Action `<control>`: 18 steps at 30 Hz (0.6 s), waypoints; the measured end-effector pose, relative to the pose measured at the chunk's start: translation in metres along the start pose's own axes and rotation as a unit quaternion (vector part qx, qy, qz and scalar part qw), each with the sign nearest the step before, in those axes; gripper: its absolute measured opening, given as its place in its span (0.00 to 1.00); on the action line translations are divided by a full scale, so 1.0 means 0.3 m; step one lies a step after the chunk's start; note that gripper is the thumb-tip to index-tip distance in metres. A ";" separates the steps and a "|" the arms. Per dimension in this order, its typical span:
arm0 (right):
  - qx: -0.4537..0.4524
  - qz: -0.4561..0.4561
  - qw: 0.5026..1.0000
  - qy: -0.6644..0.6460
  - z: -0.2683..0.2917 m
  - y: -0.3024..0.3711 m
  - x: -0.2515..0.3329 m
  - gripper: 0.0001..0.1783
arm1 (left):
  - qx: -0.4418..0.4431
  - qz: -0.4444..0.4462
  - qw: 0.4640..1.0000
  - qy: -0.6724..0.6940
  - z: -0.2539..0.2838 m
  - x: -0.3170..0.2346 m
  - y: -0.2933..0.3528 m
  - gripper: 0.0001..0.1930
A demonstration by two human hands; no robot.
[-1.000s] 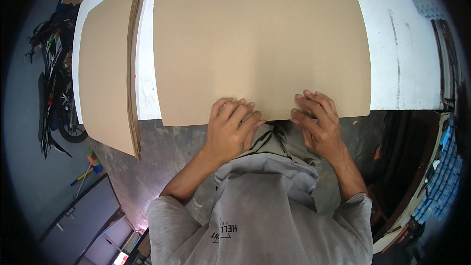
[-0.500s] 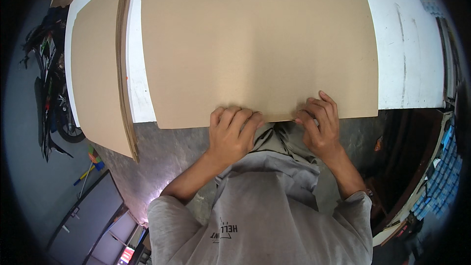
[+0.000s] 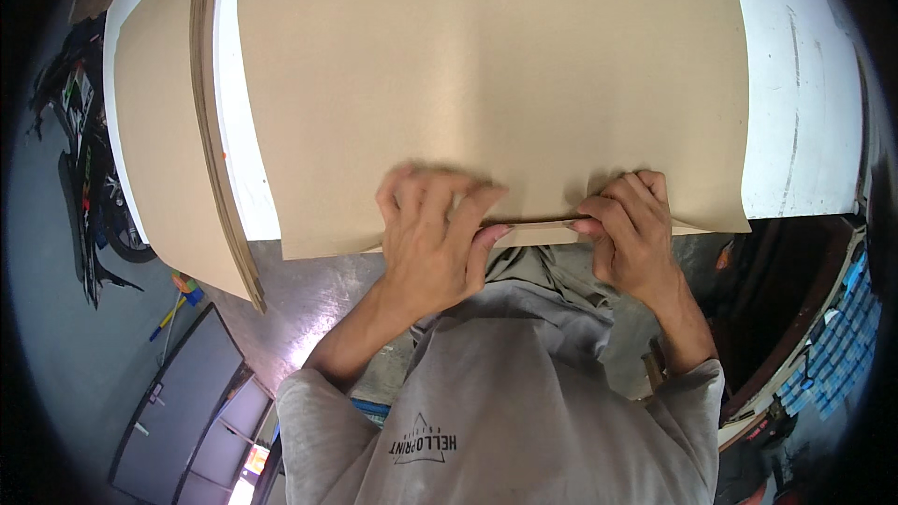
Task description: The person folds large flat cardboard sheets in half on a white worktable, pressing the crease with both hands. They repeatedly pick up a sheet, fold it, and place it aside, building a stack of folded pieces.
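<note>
A large brown cardboard sheet [image 3: 486, 65] lies in front of me, its near edge reaching past the table's front. Along that edge a narrow strip [image 3: 543, 233] is bent upward, with a dark gap behind it between my hands. My left hand [image 3: 426, 238] grips the edge left of centre, its thumb against the strip and its curled, slightly blurred fingers over the sheet. To the right, my right hand [image 3: 631, 229] is closed on the same edge, thumb on the strip and fingers bent over the top.
More cardboard sheets [image 3: 159, 122] are stacked at the left on the white table [image 3: 795, 84], overhanging its front. A bicycle [image 3: 84, 159] stands beyond the table's left side. Grey cabinet doors [image 3: 182, 402] are at lower left, and a blue patterned cloth [image 3: 828, 346] is at right.
The near strip of the sheet has bent upward and a gap now shows behind it. My hands have moved slightly apart, the left fingers farther over the sheet. The view has shifted slightly.
</note>
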State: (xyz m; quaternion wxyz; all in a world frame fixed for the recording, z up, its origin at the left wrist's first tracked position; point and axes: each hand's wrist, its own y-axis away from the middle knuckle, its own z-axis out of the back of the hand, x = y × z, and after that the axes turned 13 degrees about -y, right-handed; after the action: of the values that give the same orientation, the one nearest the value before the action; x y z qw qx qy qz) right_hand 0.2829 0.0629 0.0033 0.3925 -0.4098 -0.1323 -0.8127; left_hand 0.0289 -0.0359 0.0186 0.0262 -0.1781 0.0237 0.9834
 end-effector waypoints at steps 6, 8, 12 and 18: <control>-0.009 -0.027 0.997 0.066 -0.004 -0.017 0.001 0.25 | -0.036 0.082 0.995 -0.050 -0.073 0.004 -0.070 0.40; 0.007 -0.071 0.997 0.038 -0.003 -0.055 0.025 0.30 | -0.020 0.106 0.990 -0.087 -0.087 -0.004 -0.077 0.42; -0.040 -0.128 0.980 0.146 -0.085 -0.171 0.089 0.34 | -0.015 0.101 0.982 -0.159 -0.093 -0.017 -0.082 0.40; -0.074 -0.121 0.961 0.238 -0.184 -0.210 0.037 0.36 | -0.016 0.063 0.986 -0.153 -0.050 0.028 -0.003 0.42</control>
State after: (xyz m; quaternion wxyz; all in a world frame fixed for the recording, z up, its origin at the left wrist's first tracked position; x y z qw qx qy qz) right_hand 0.2008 0.0687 -0.0160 0.2796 -0.2135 -0.0235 -0.9358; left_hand 0.0263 -0.0356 0.0016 -0.0359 -0.0241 0.0149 0.9990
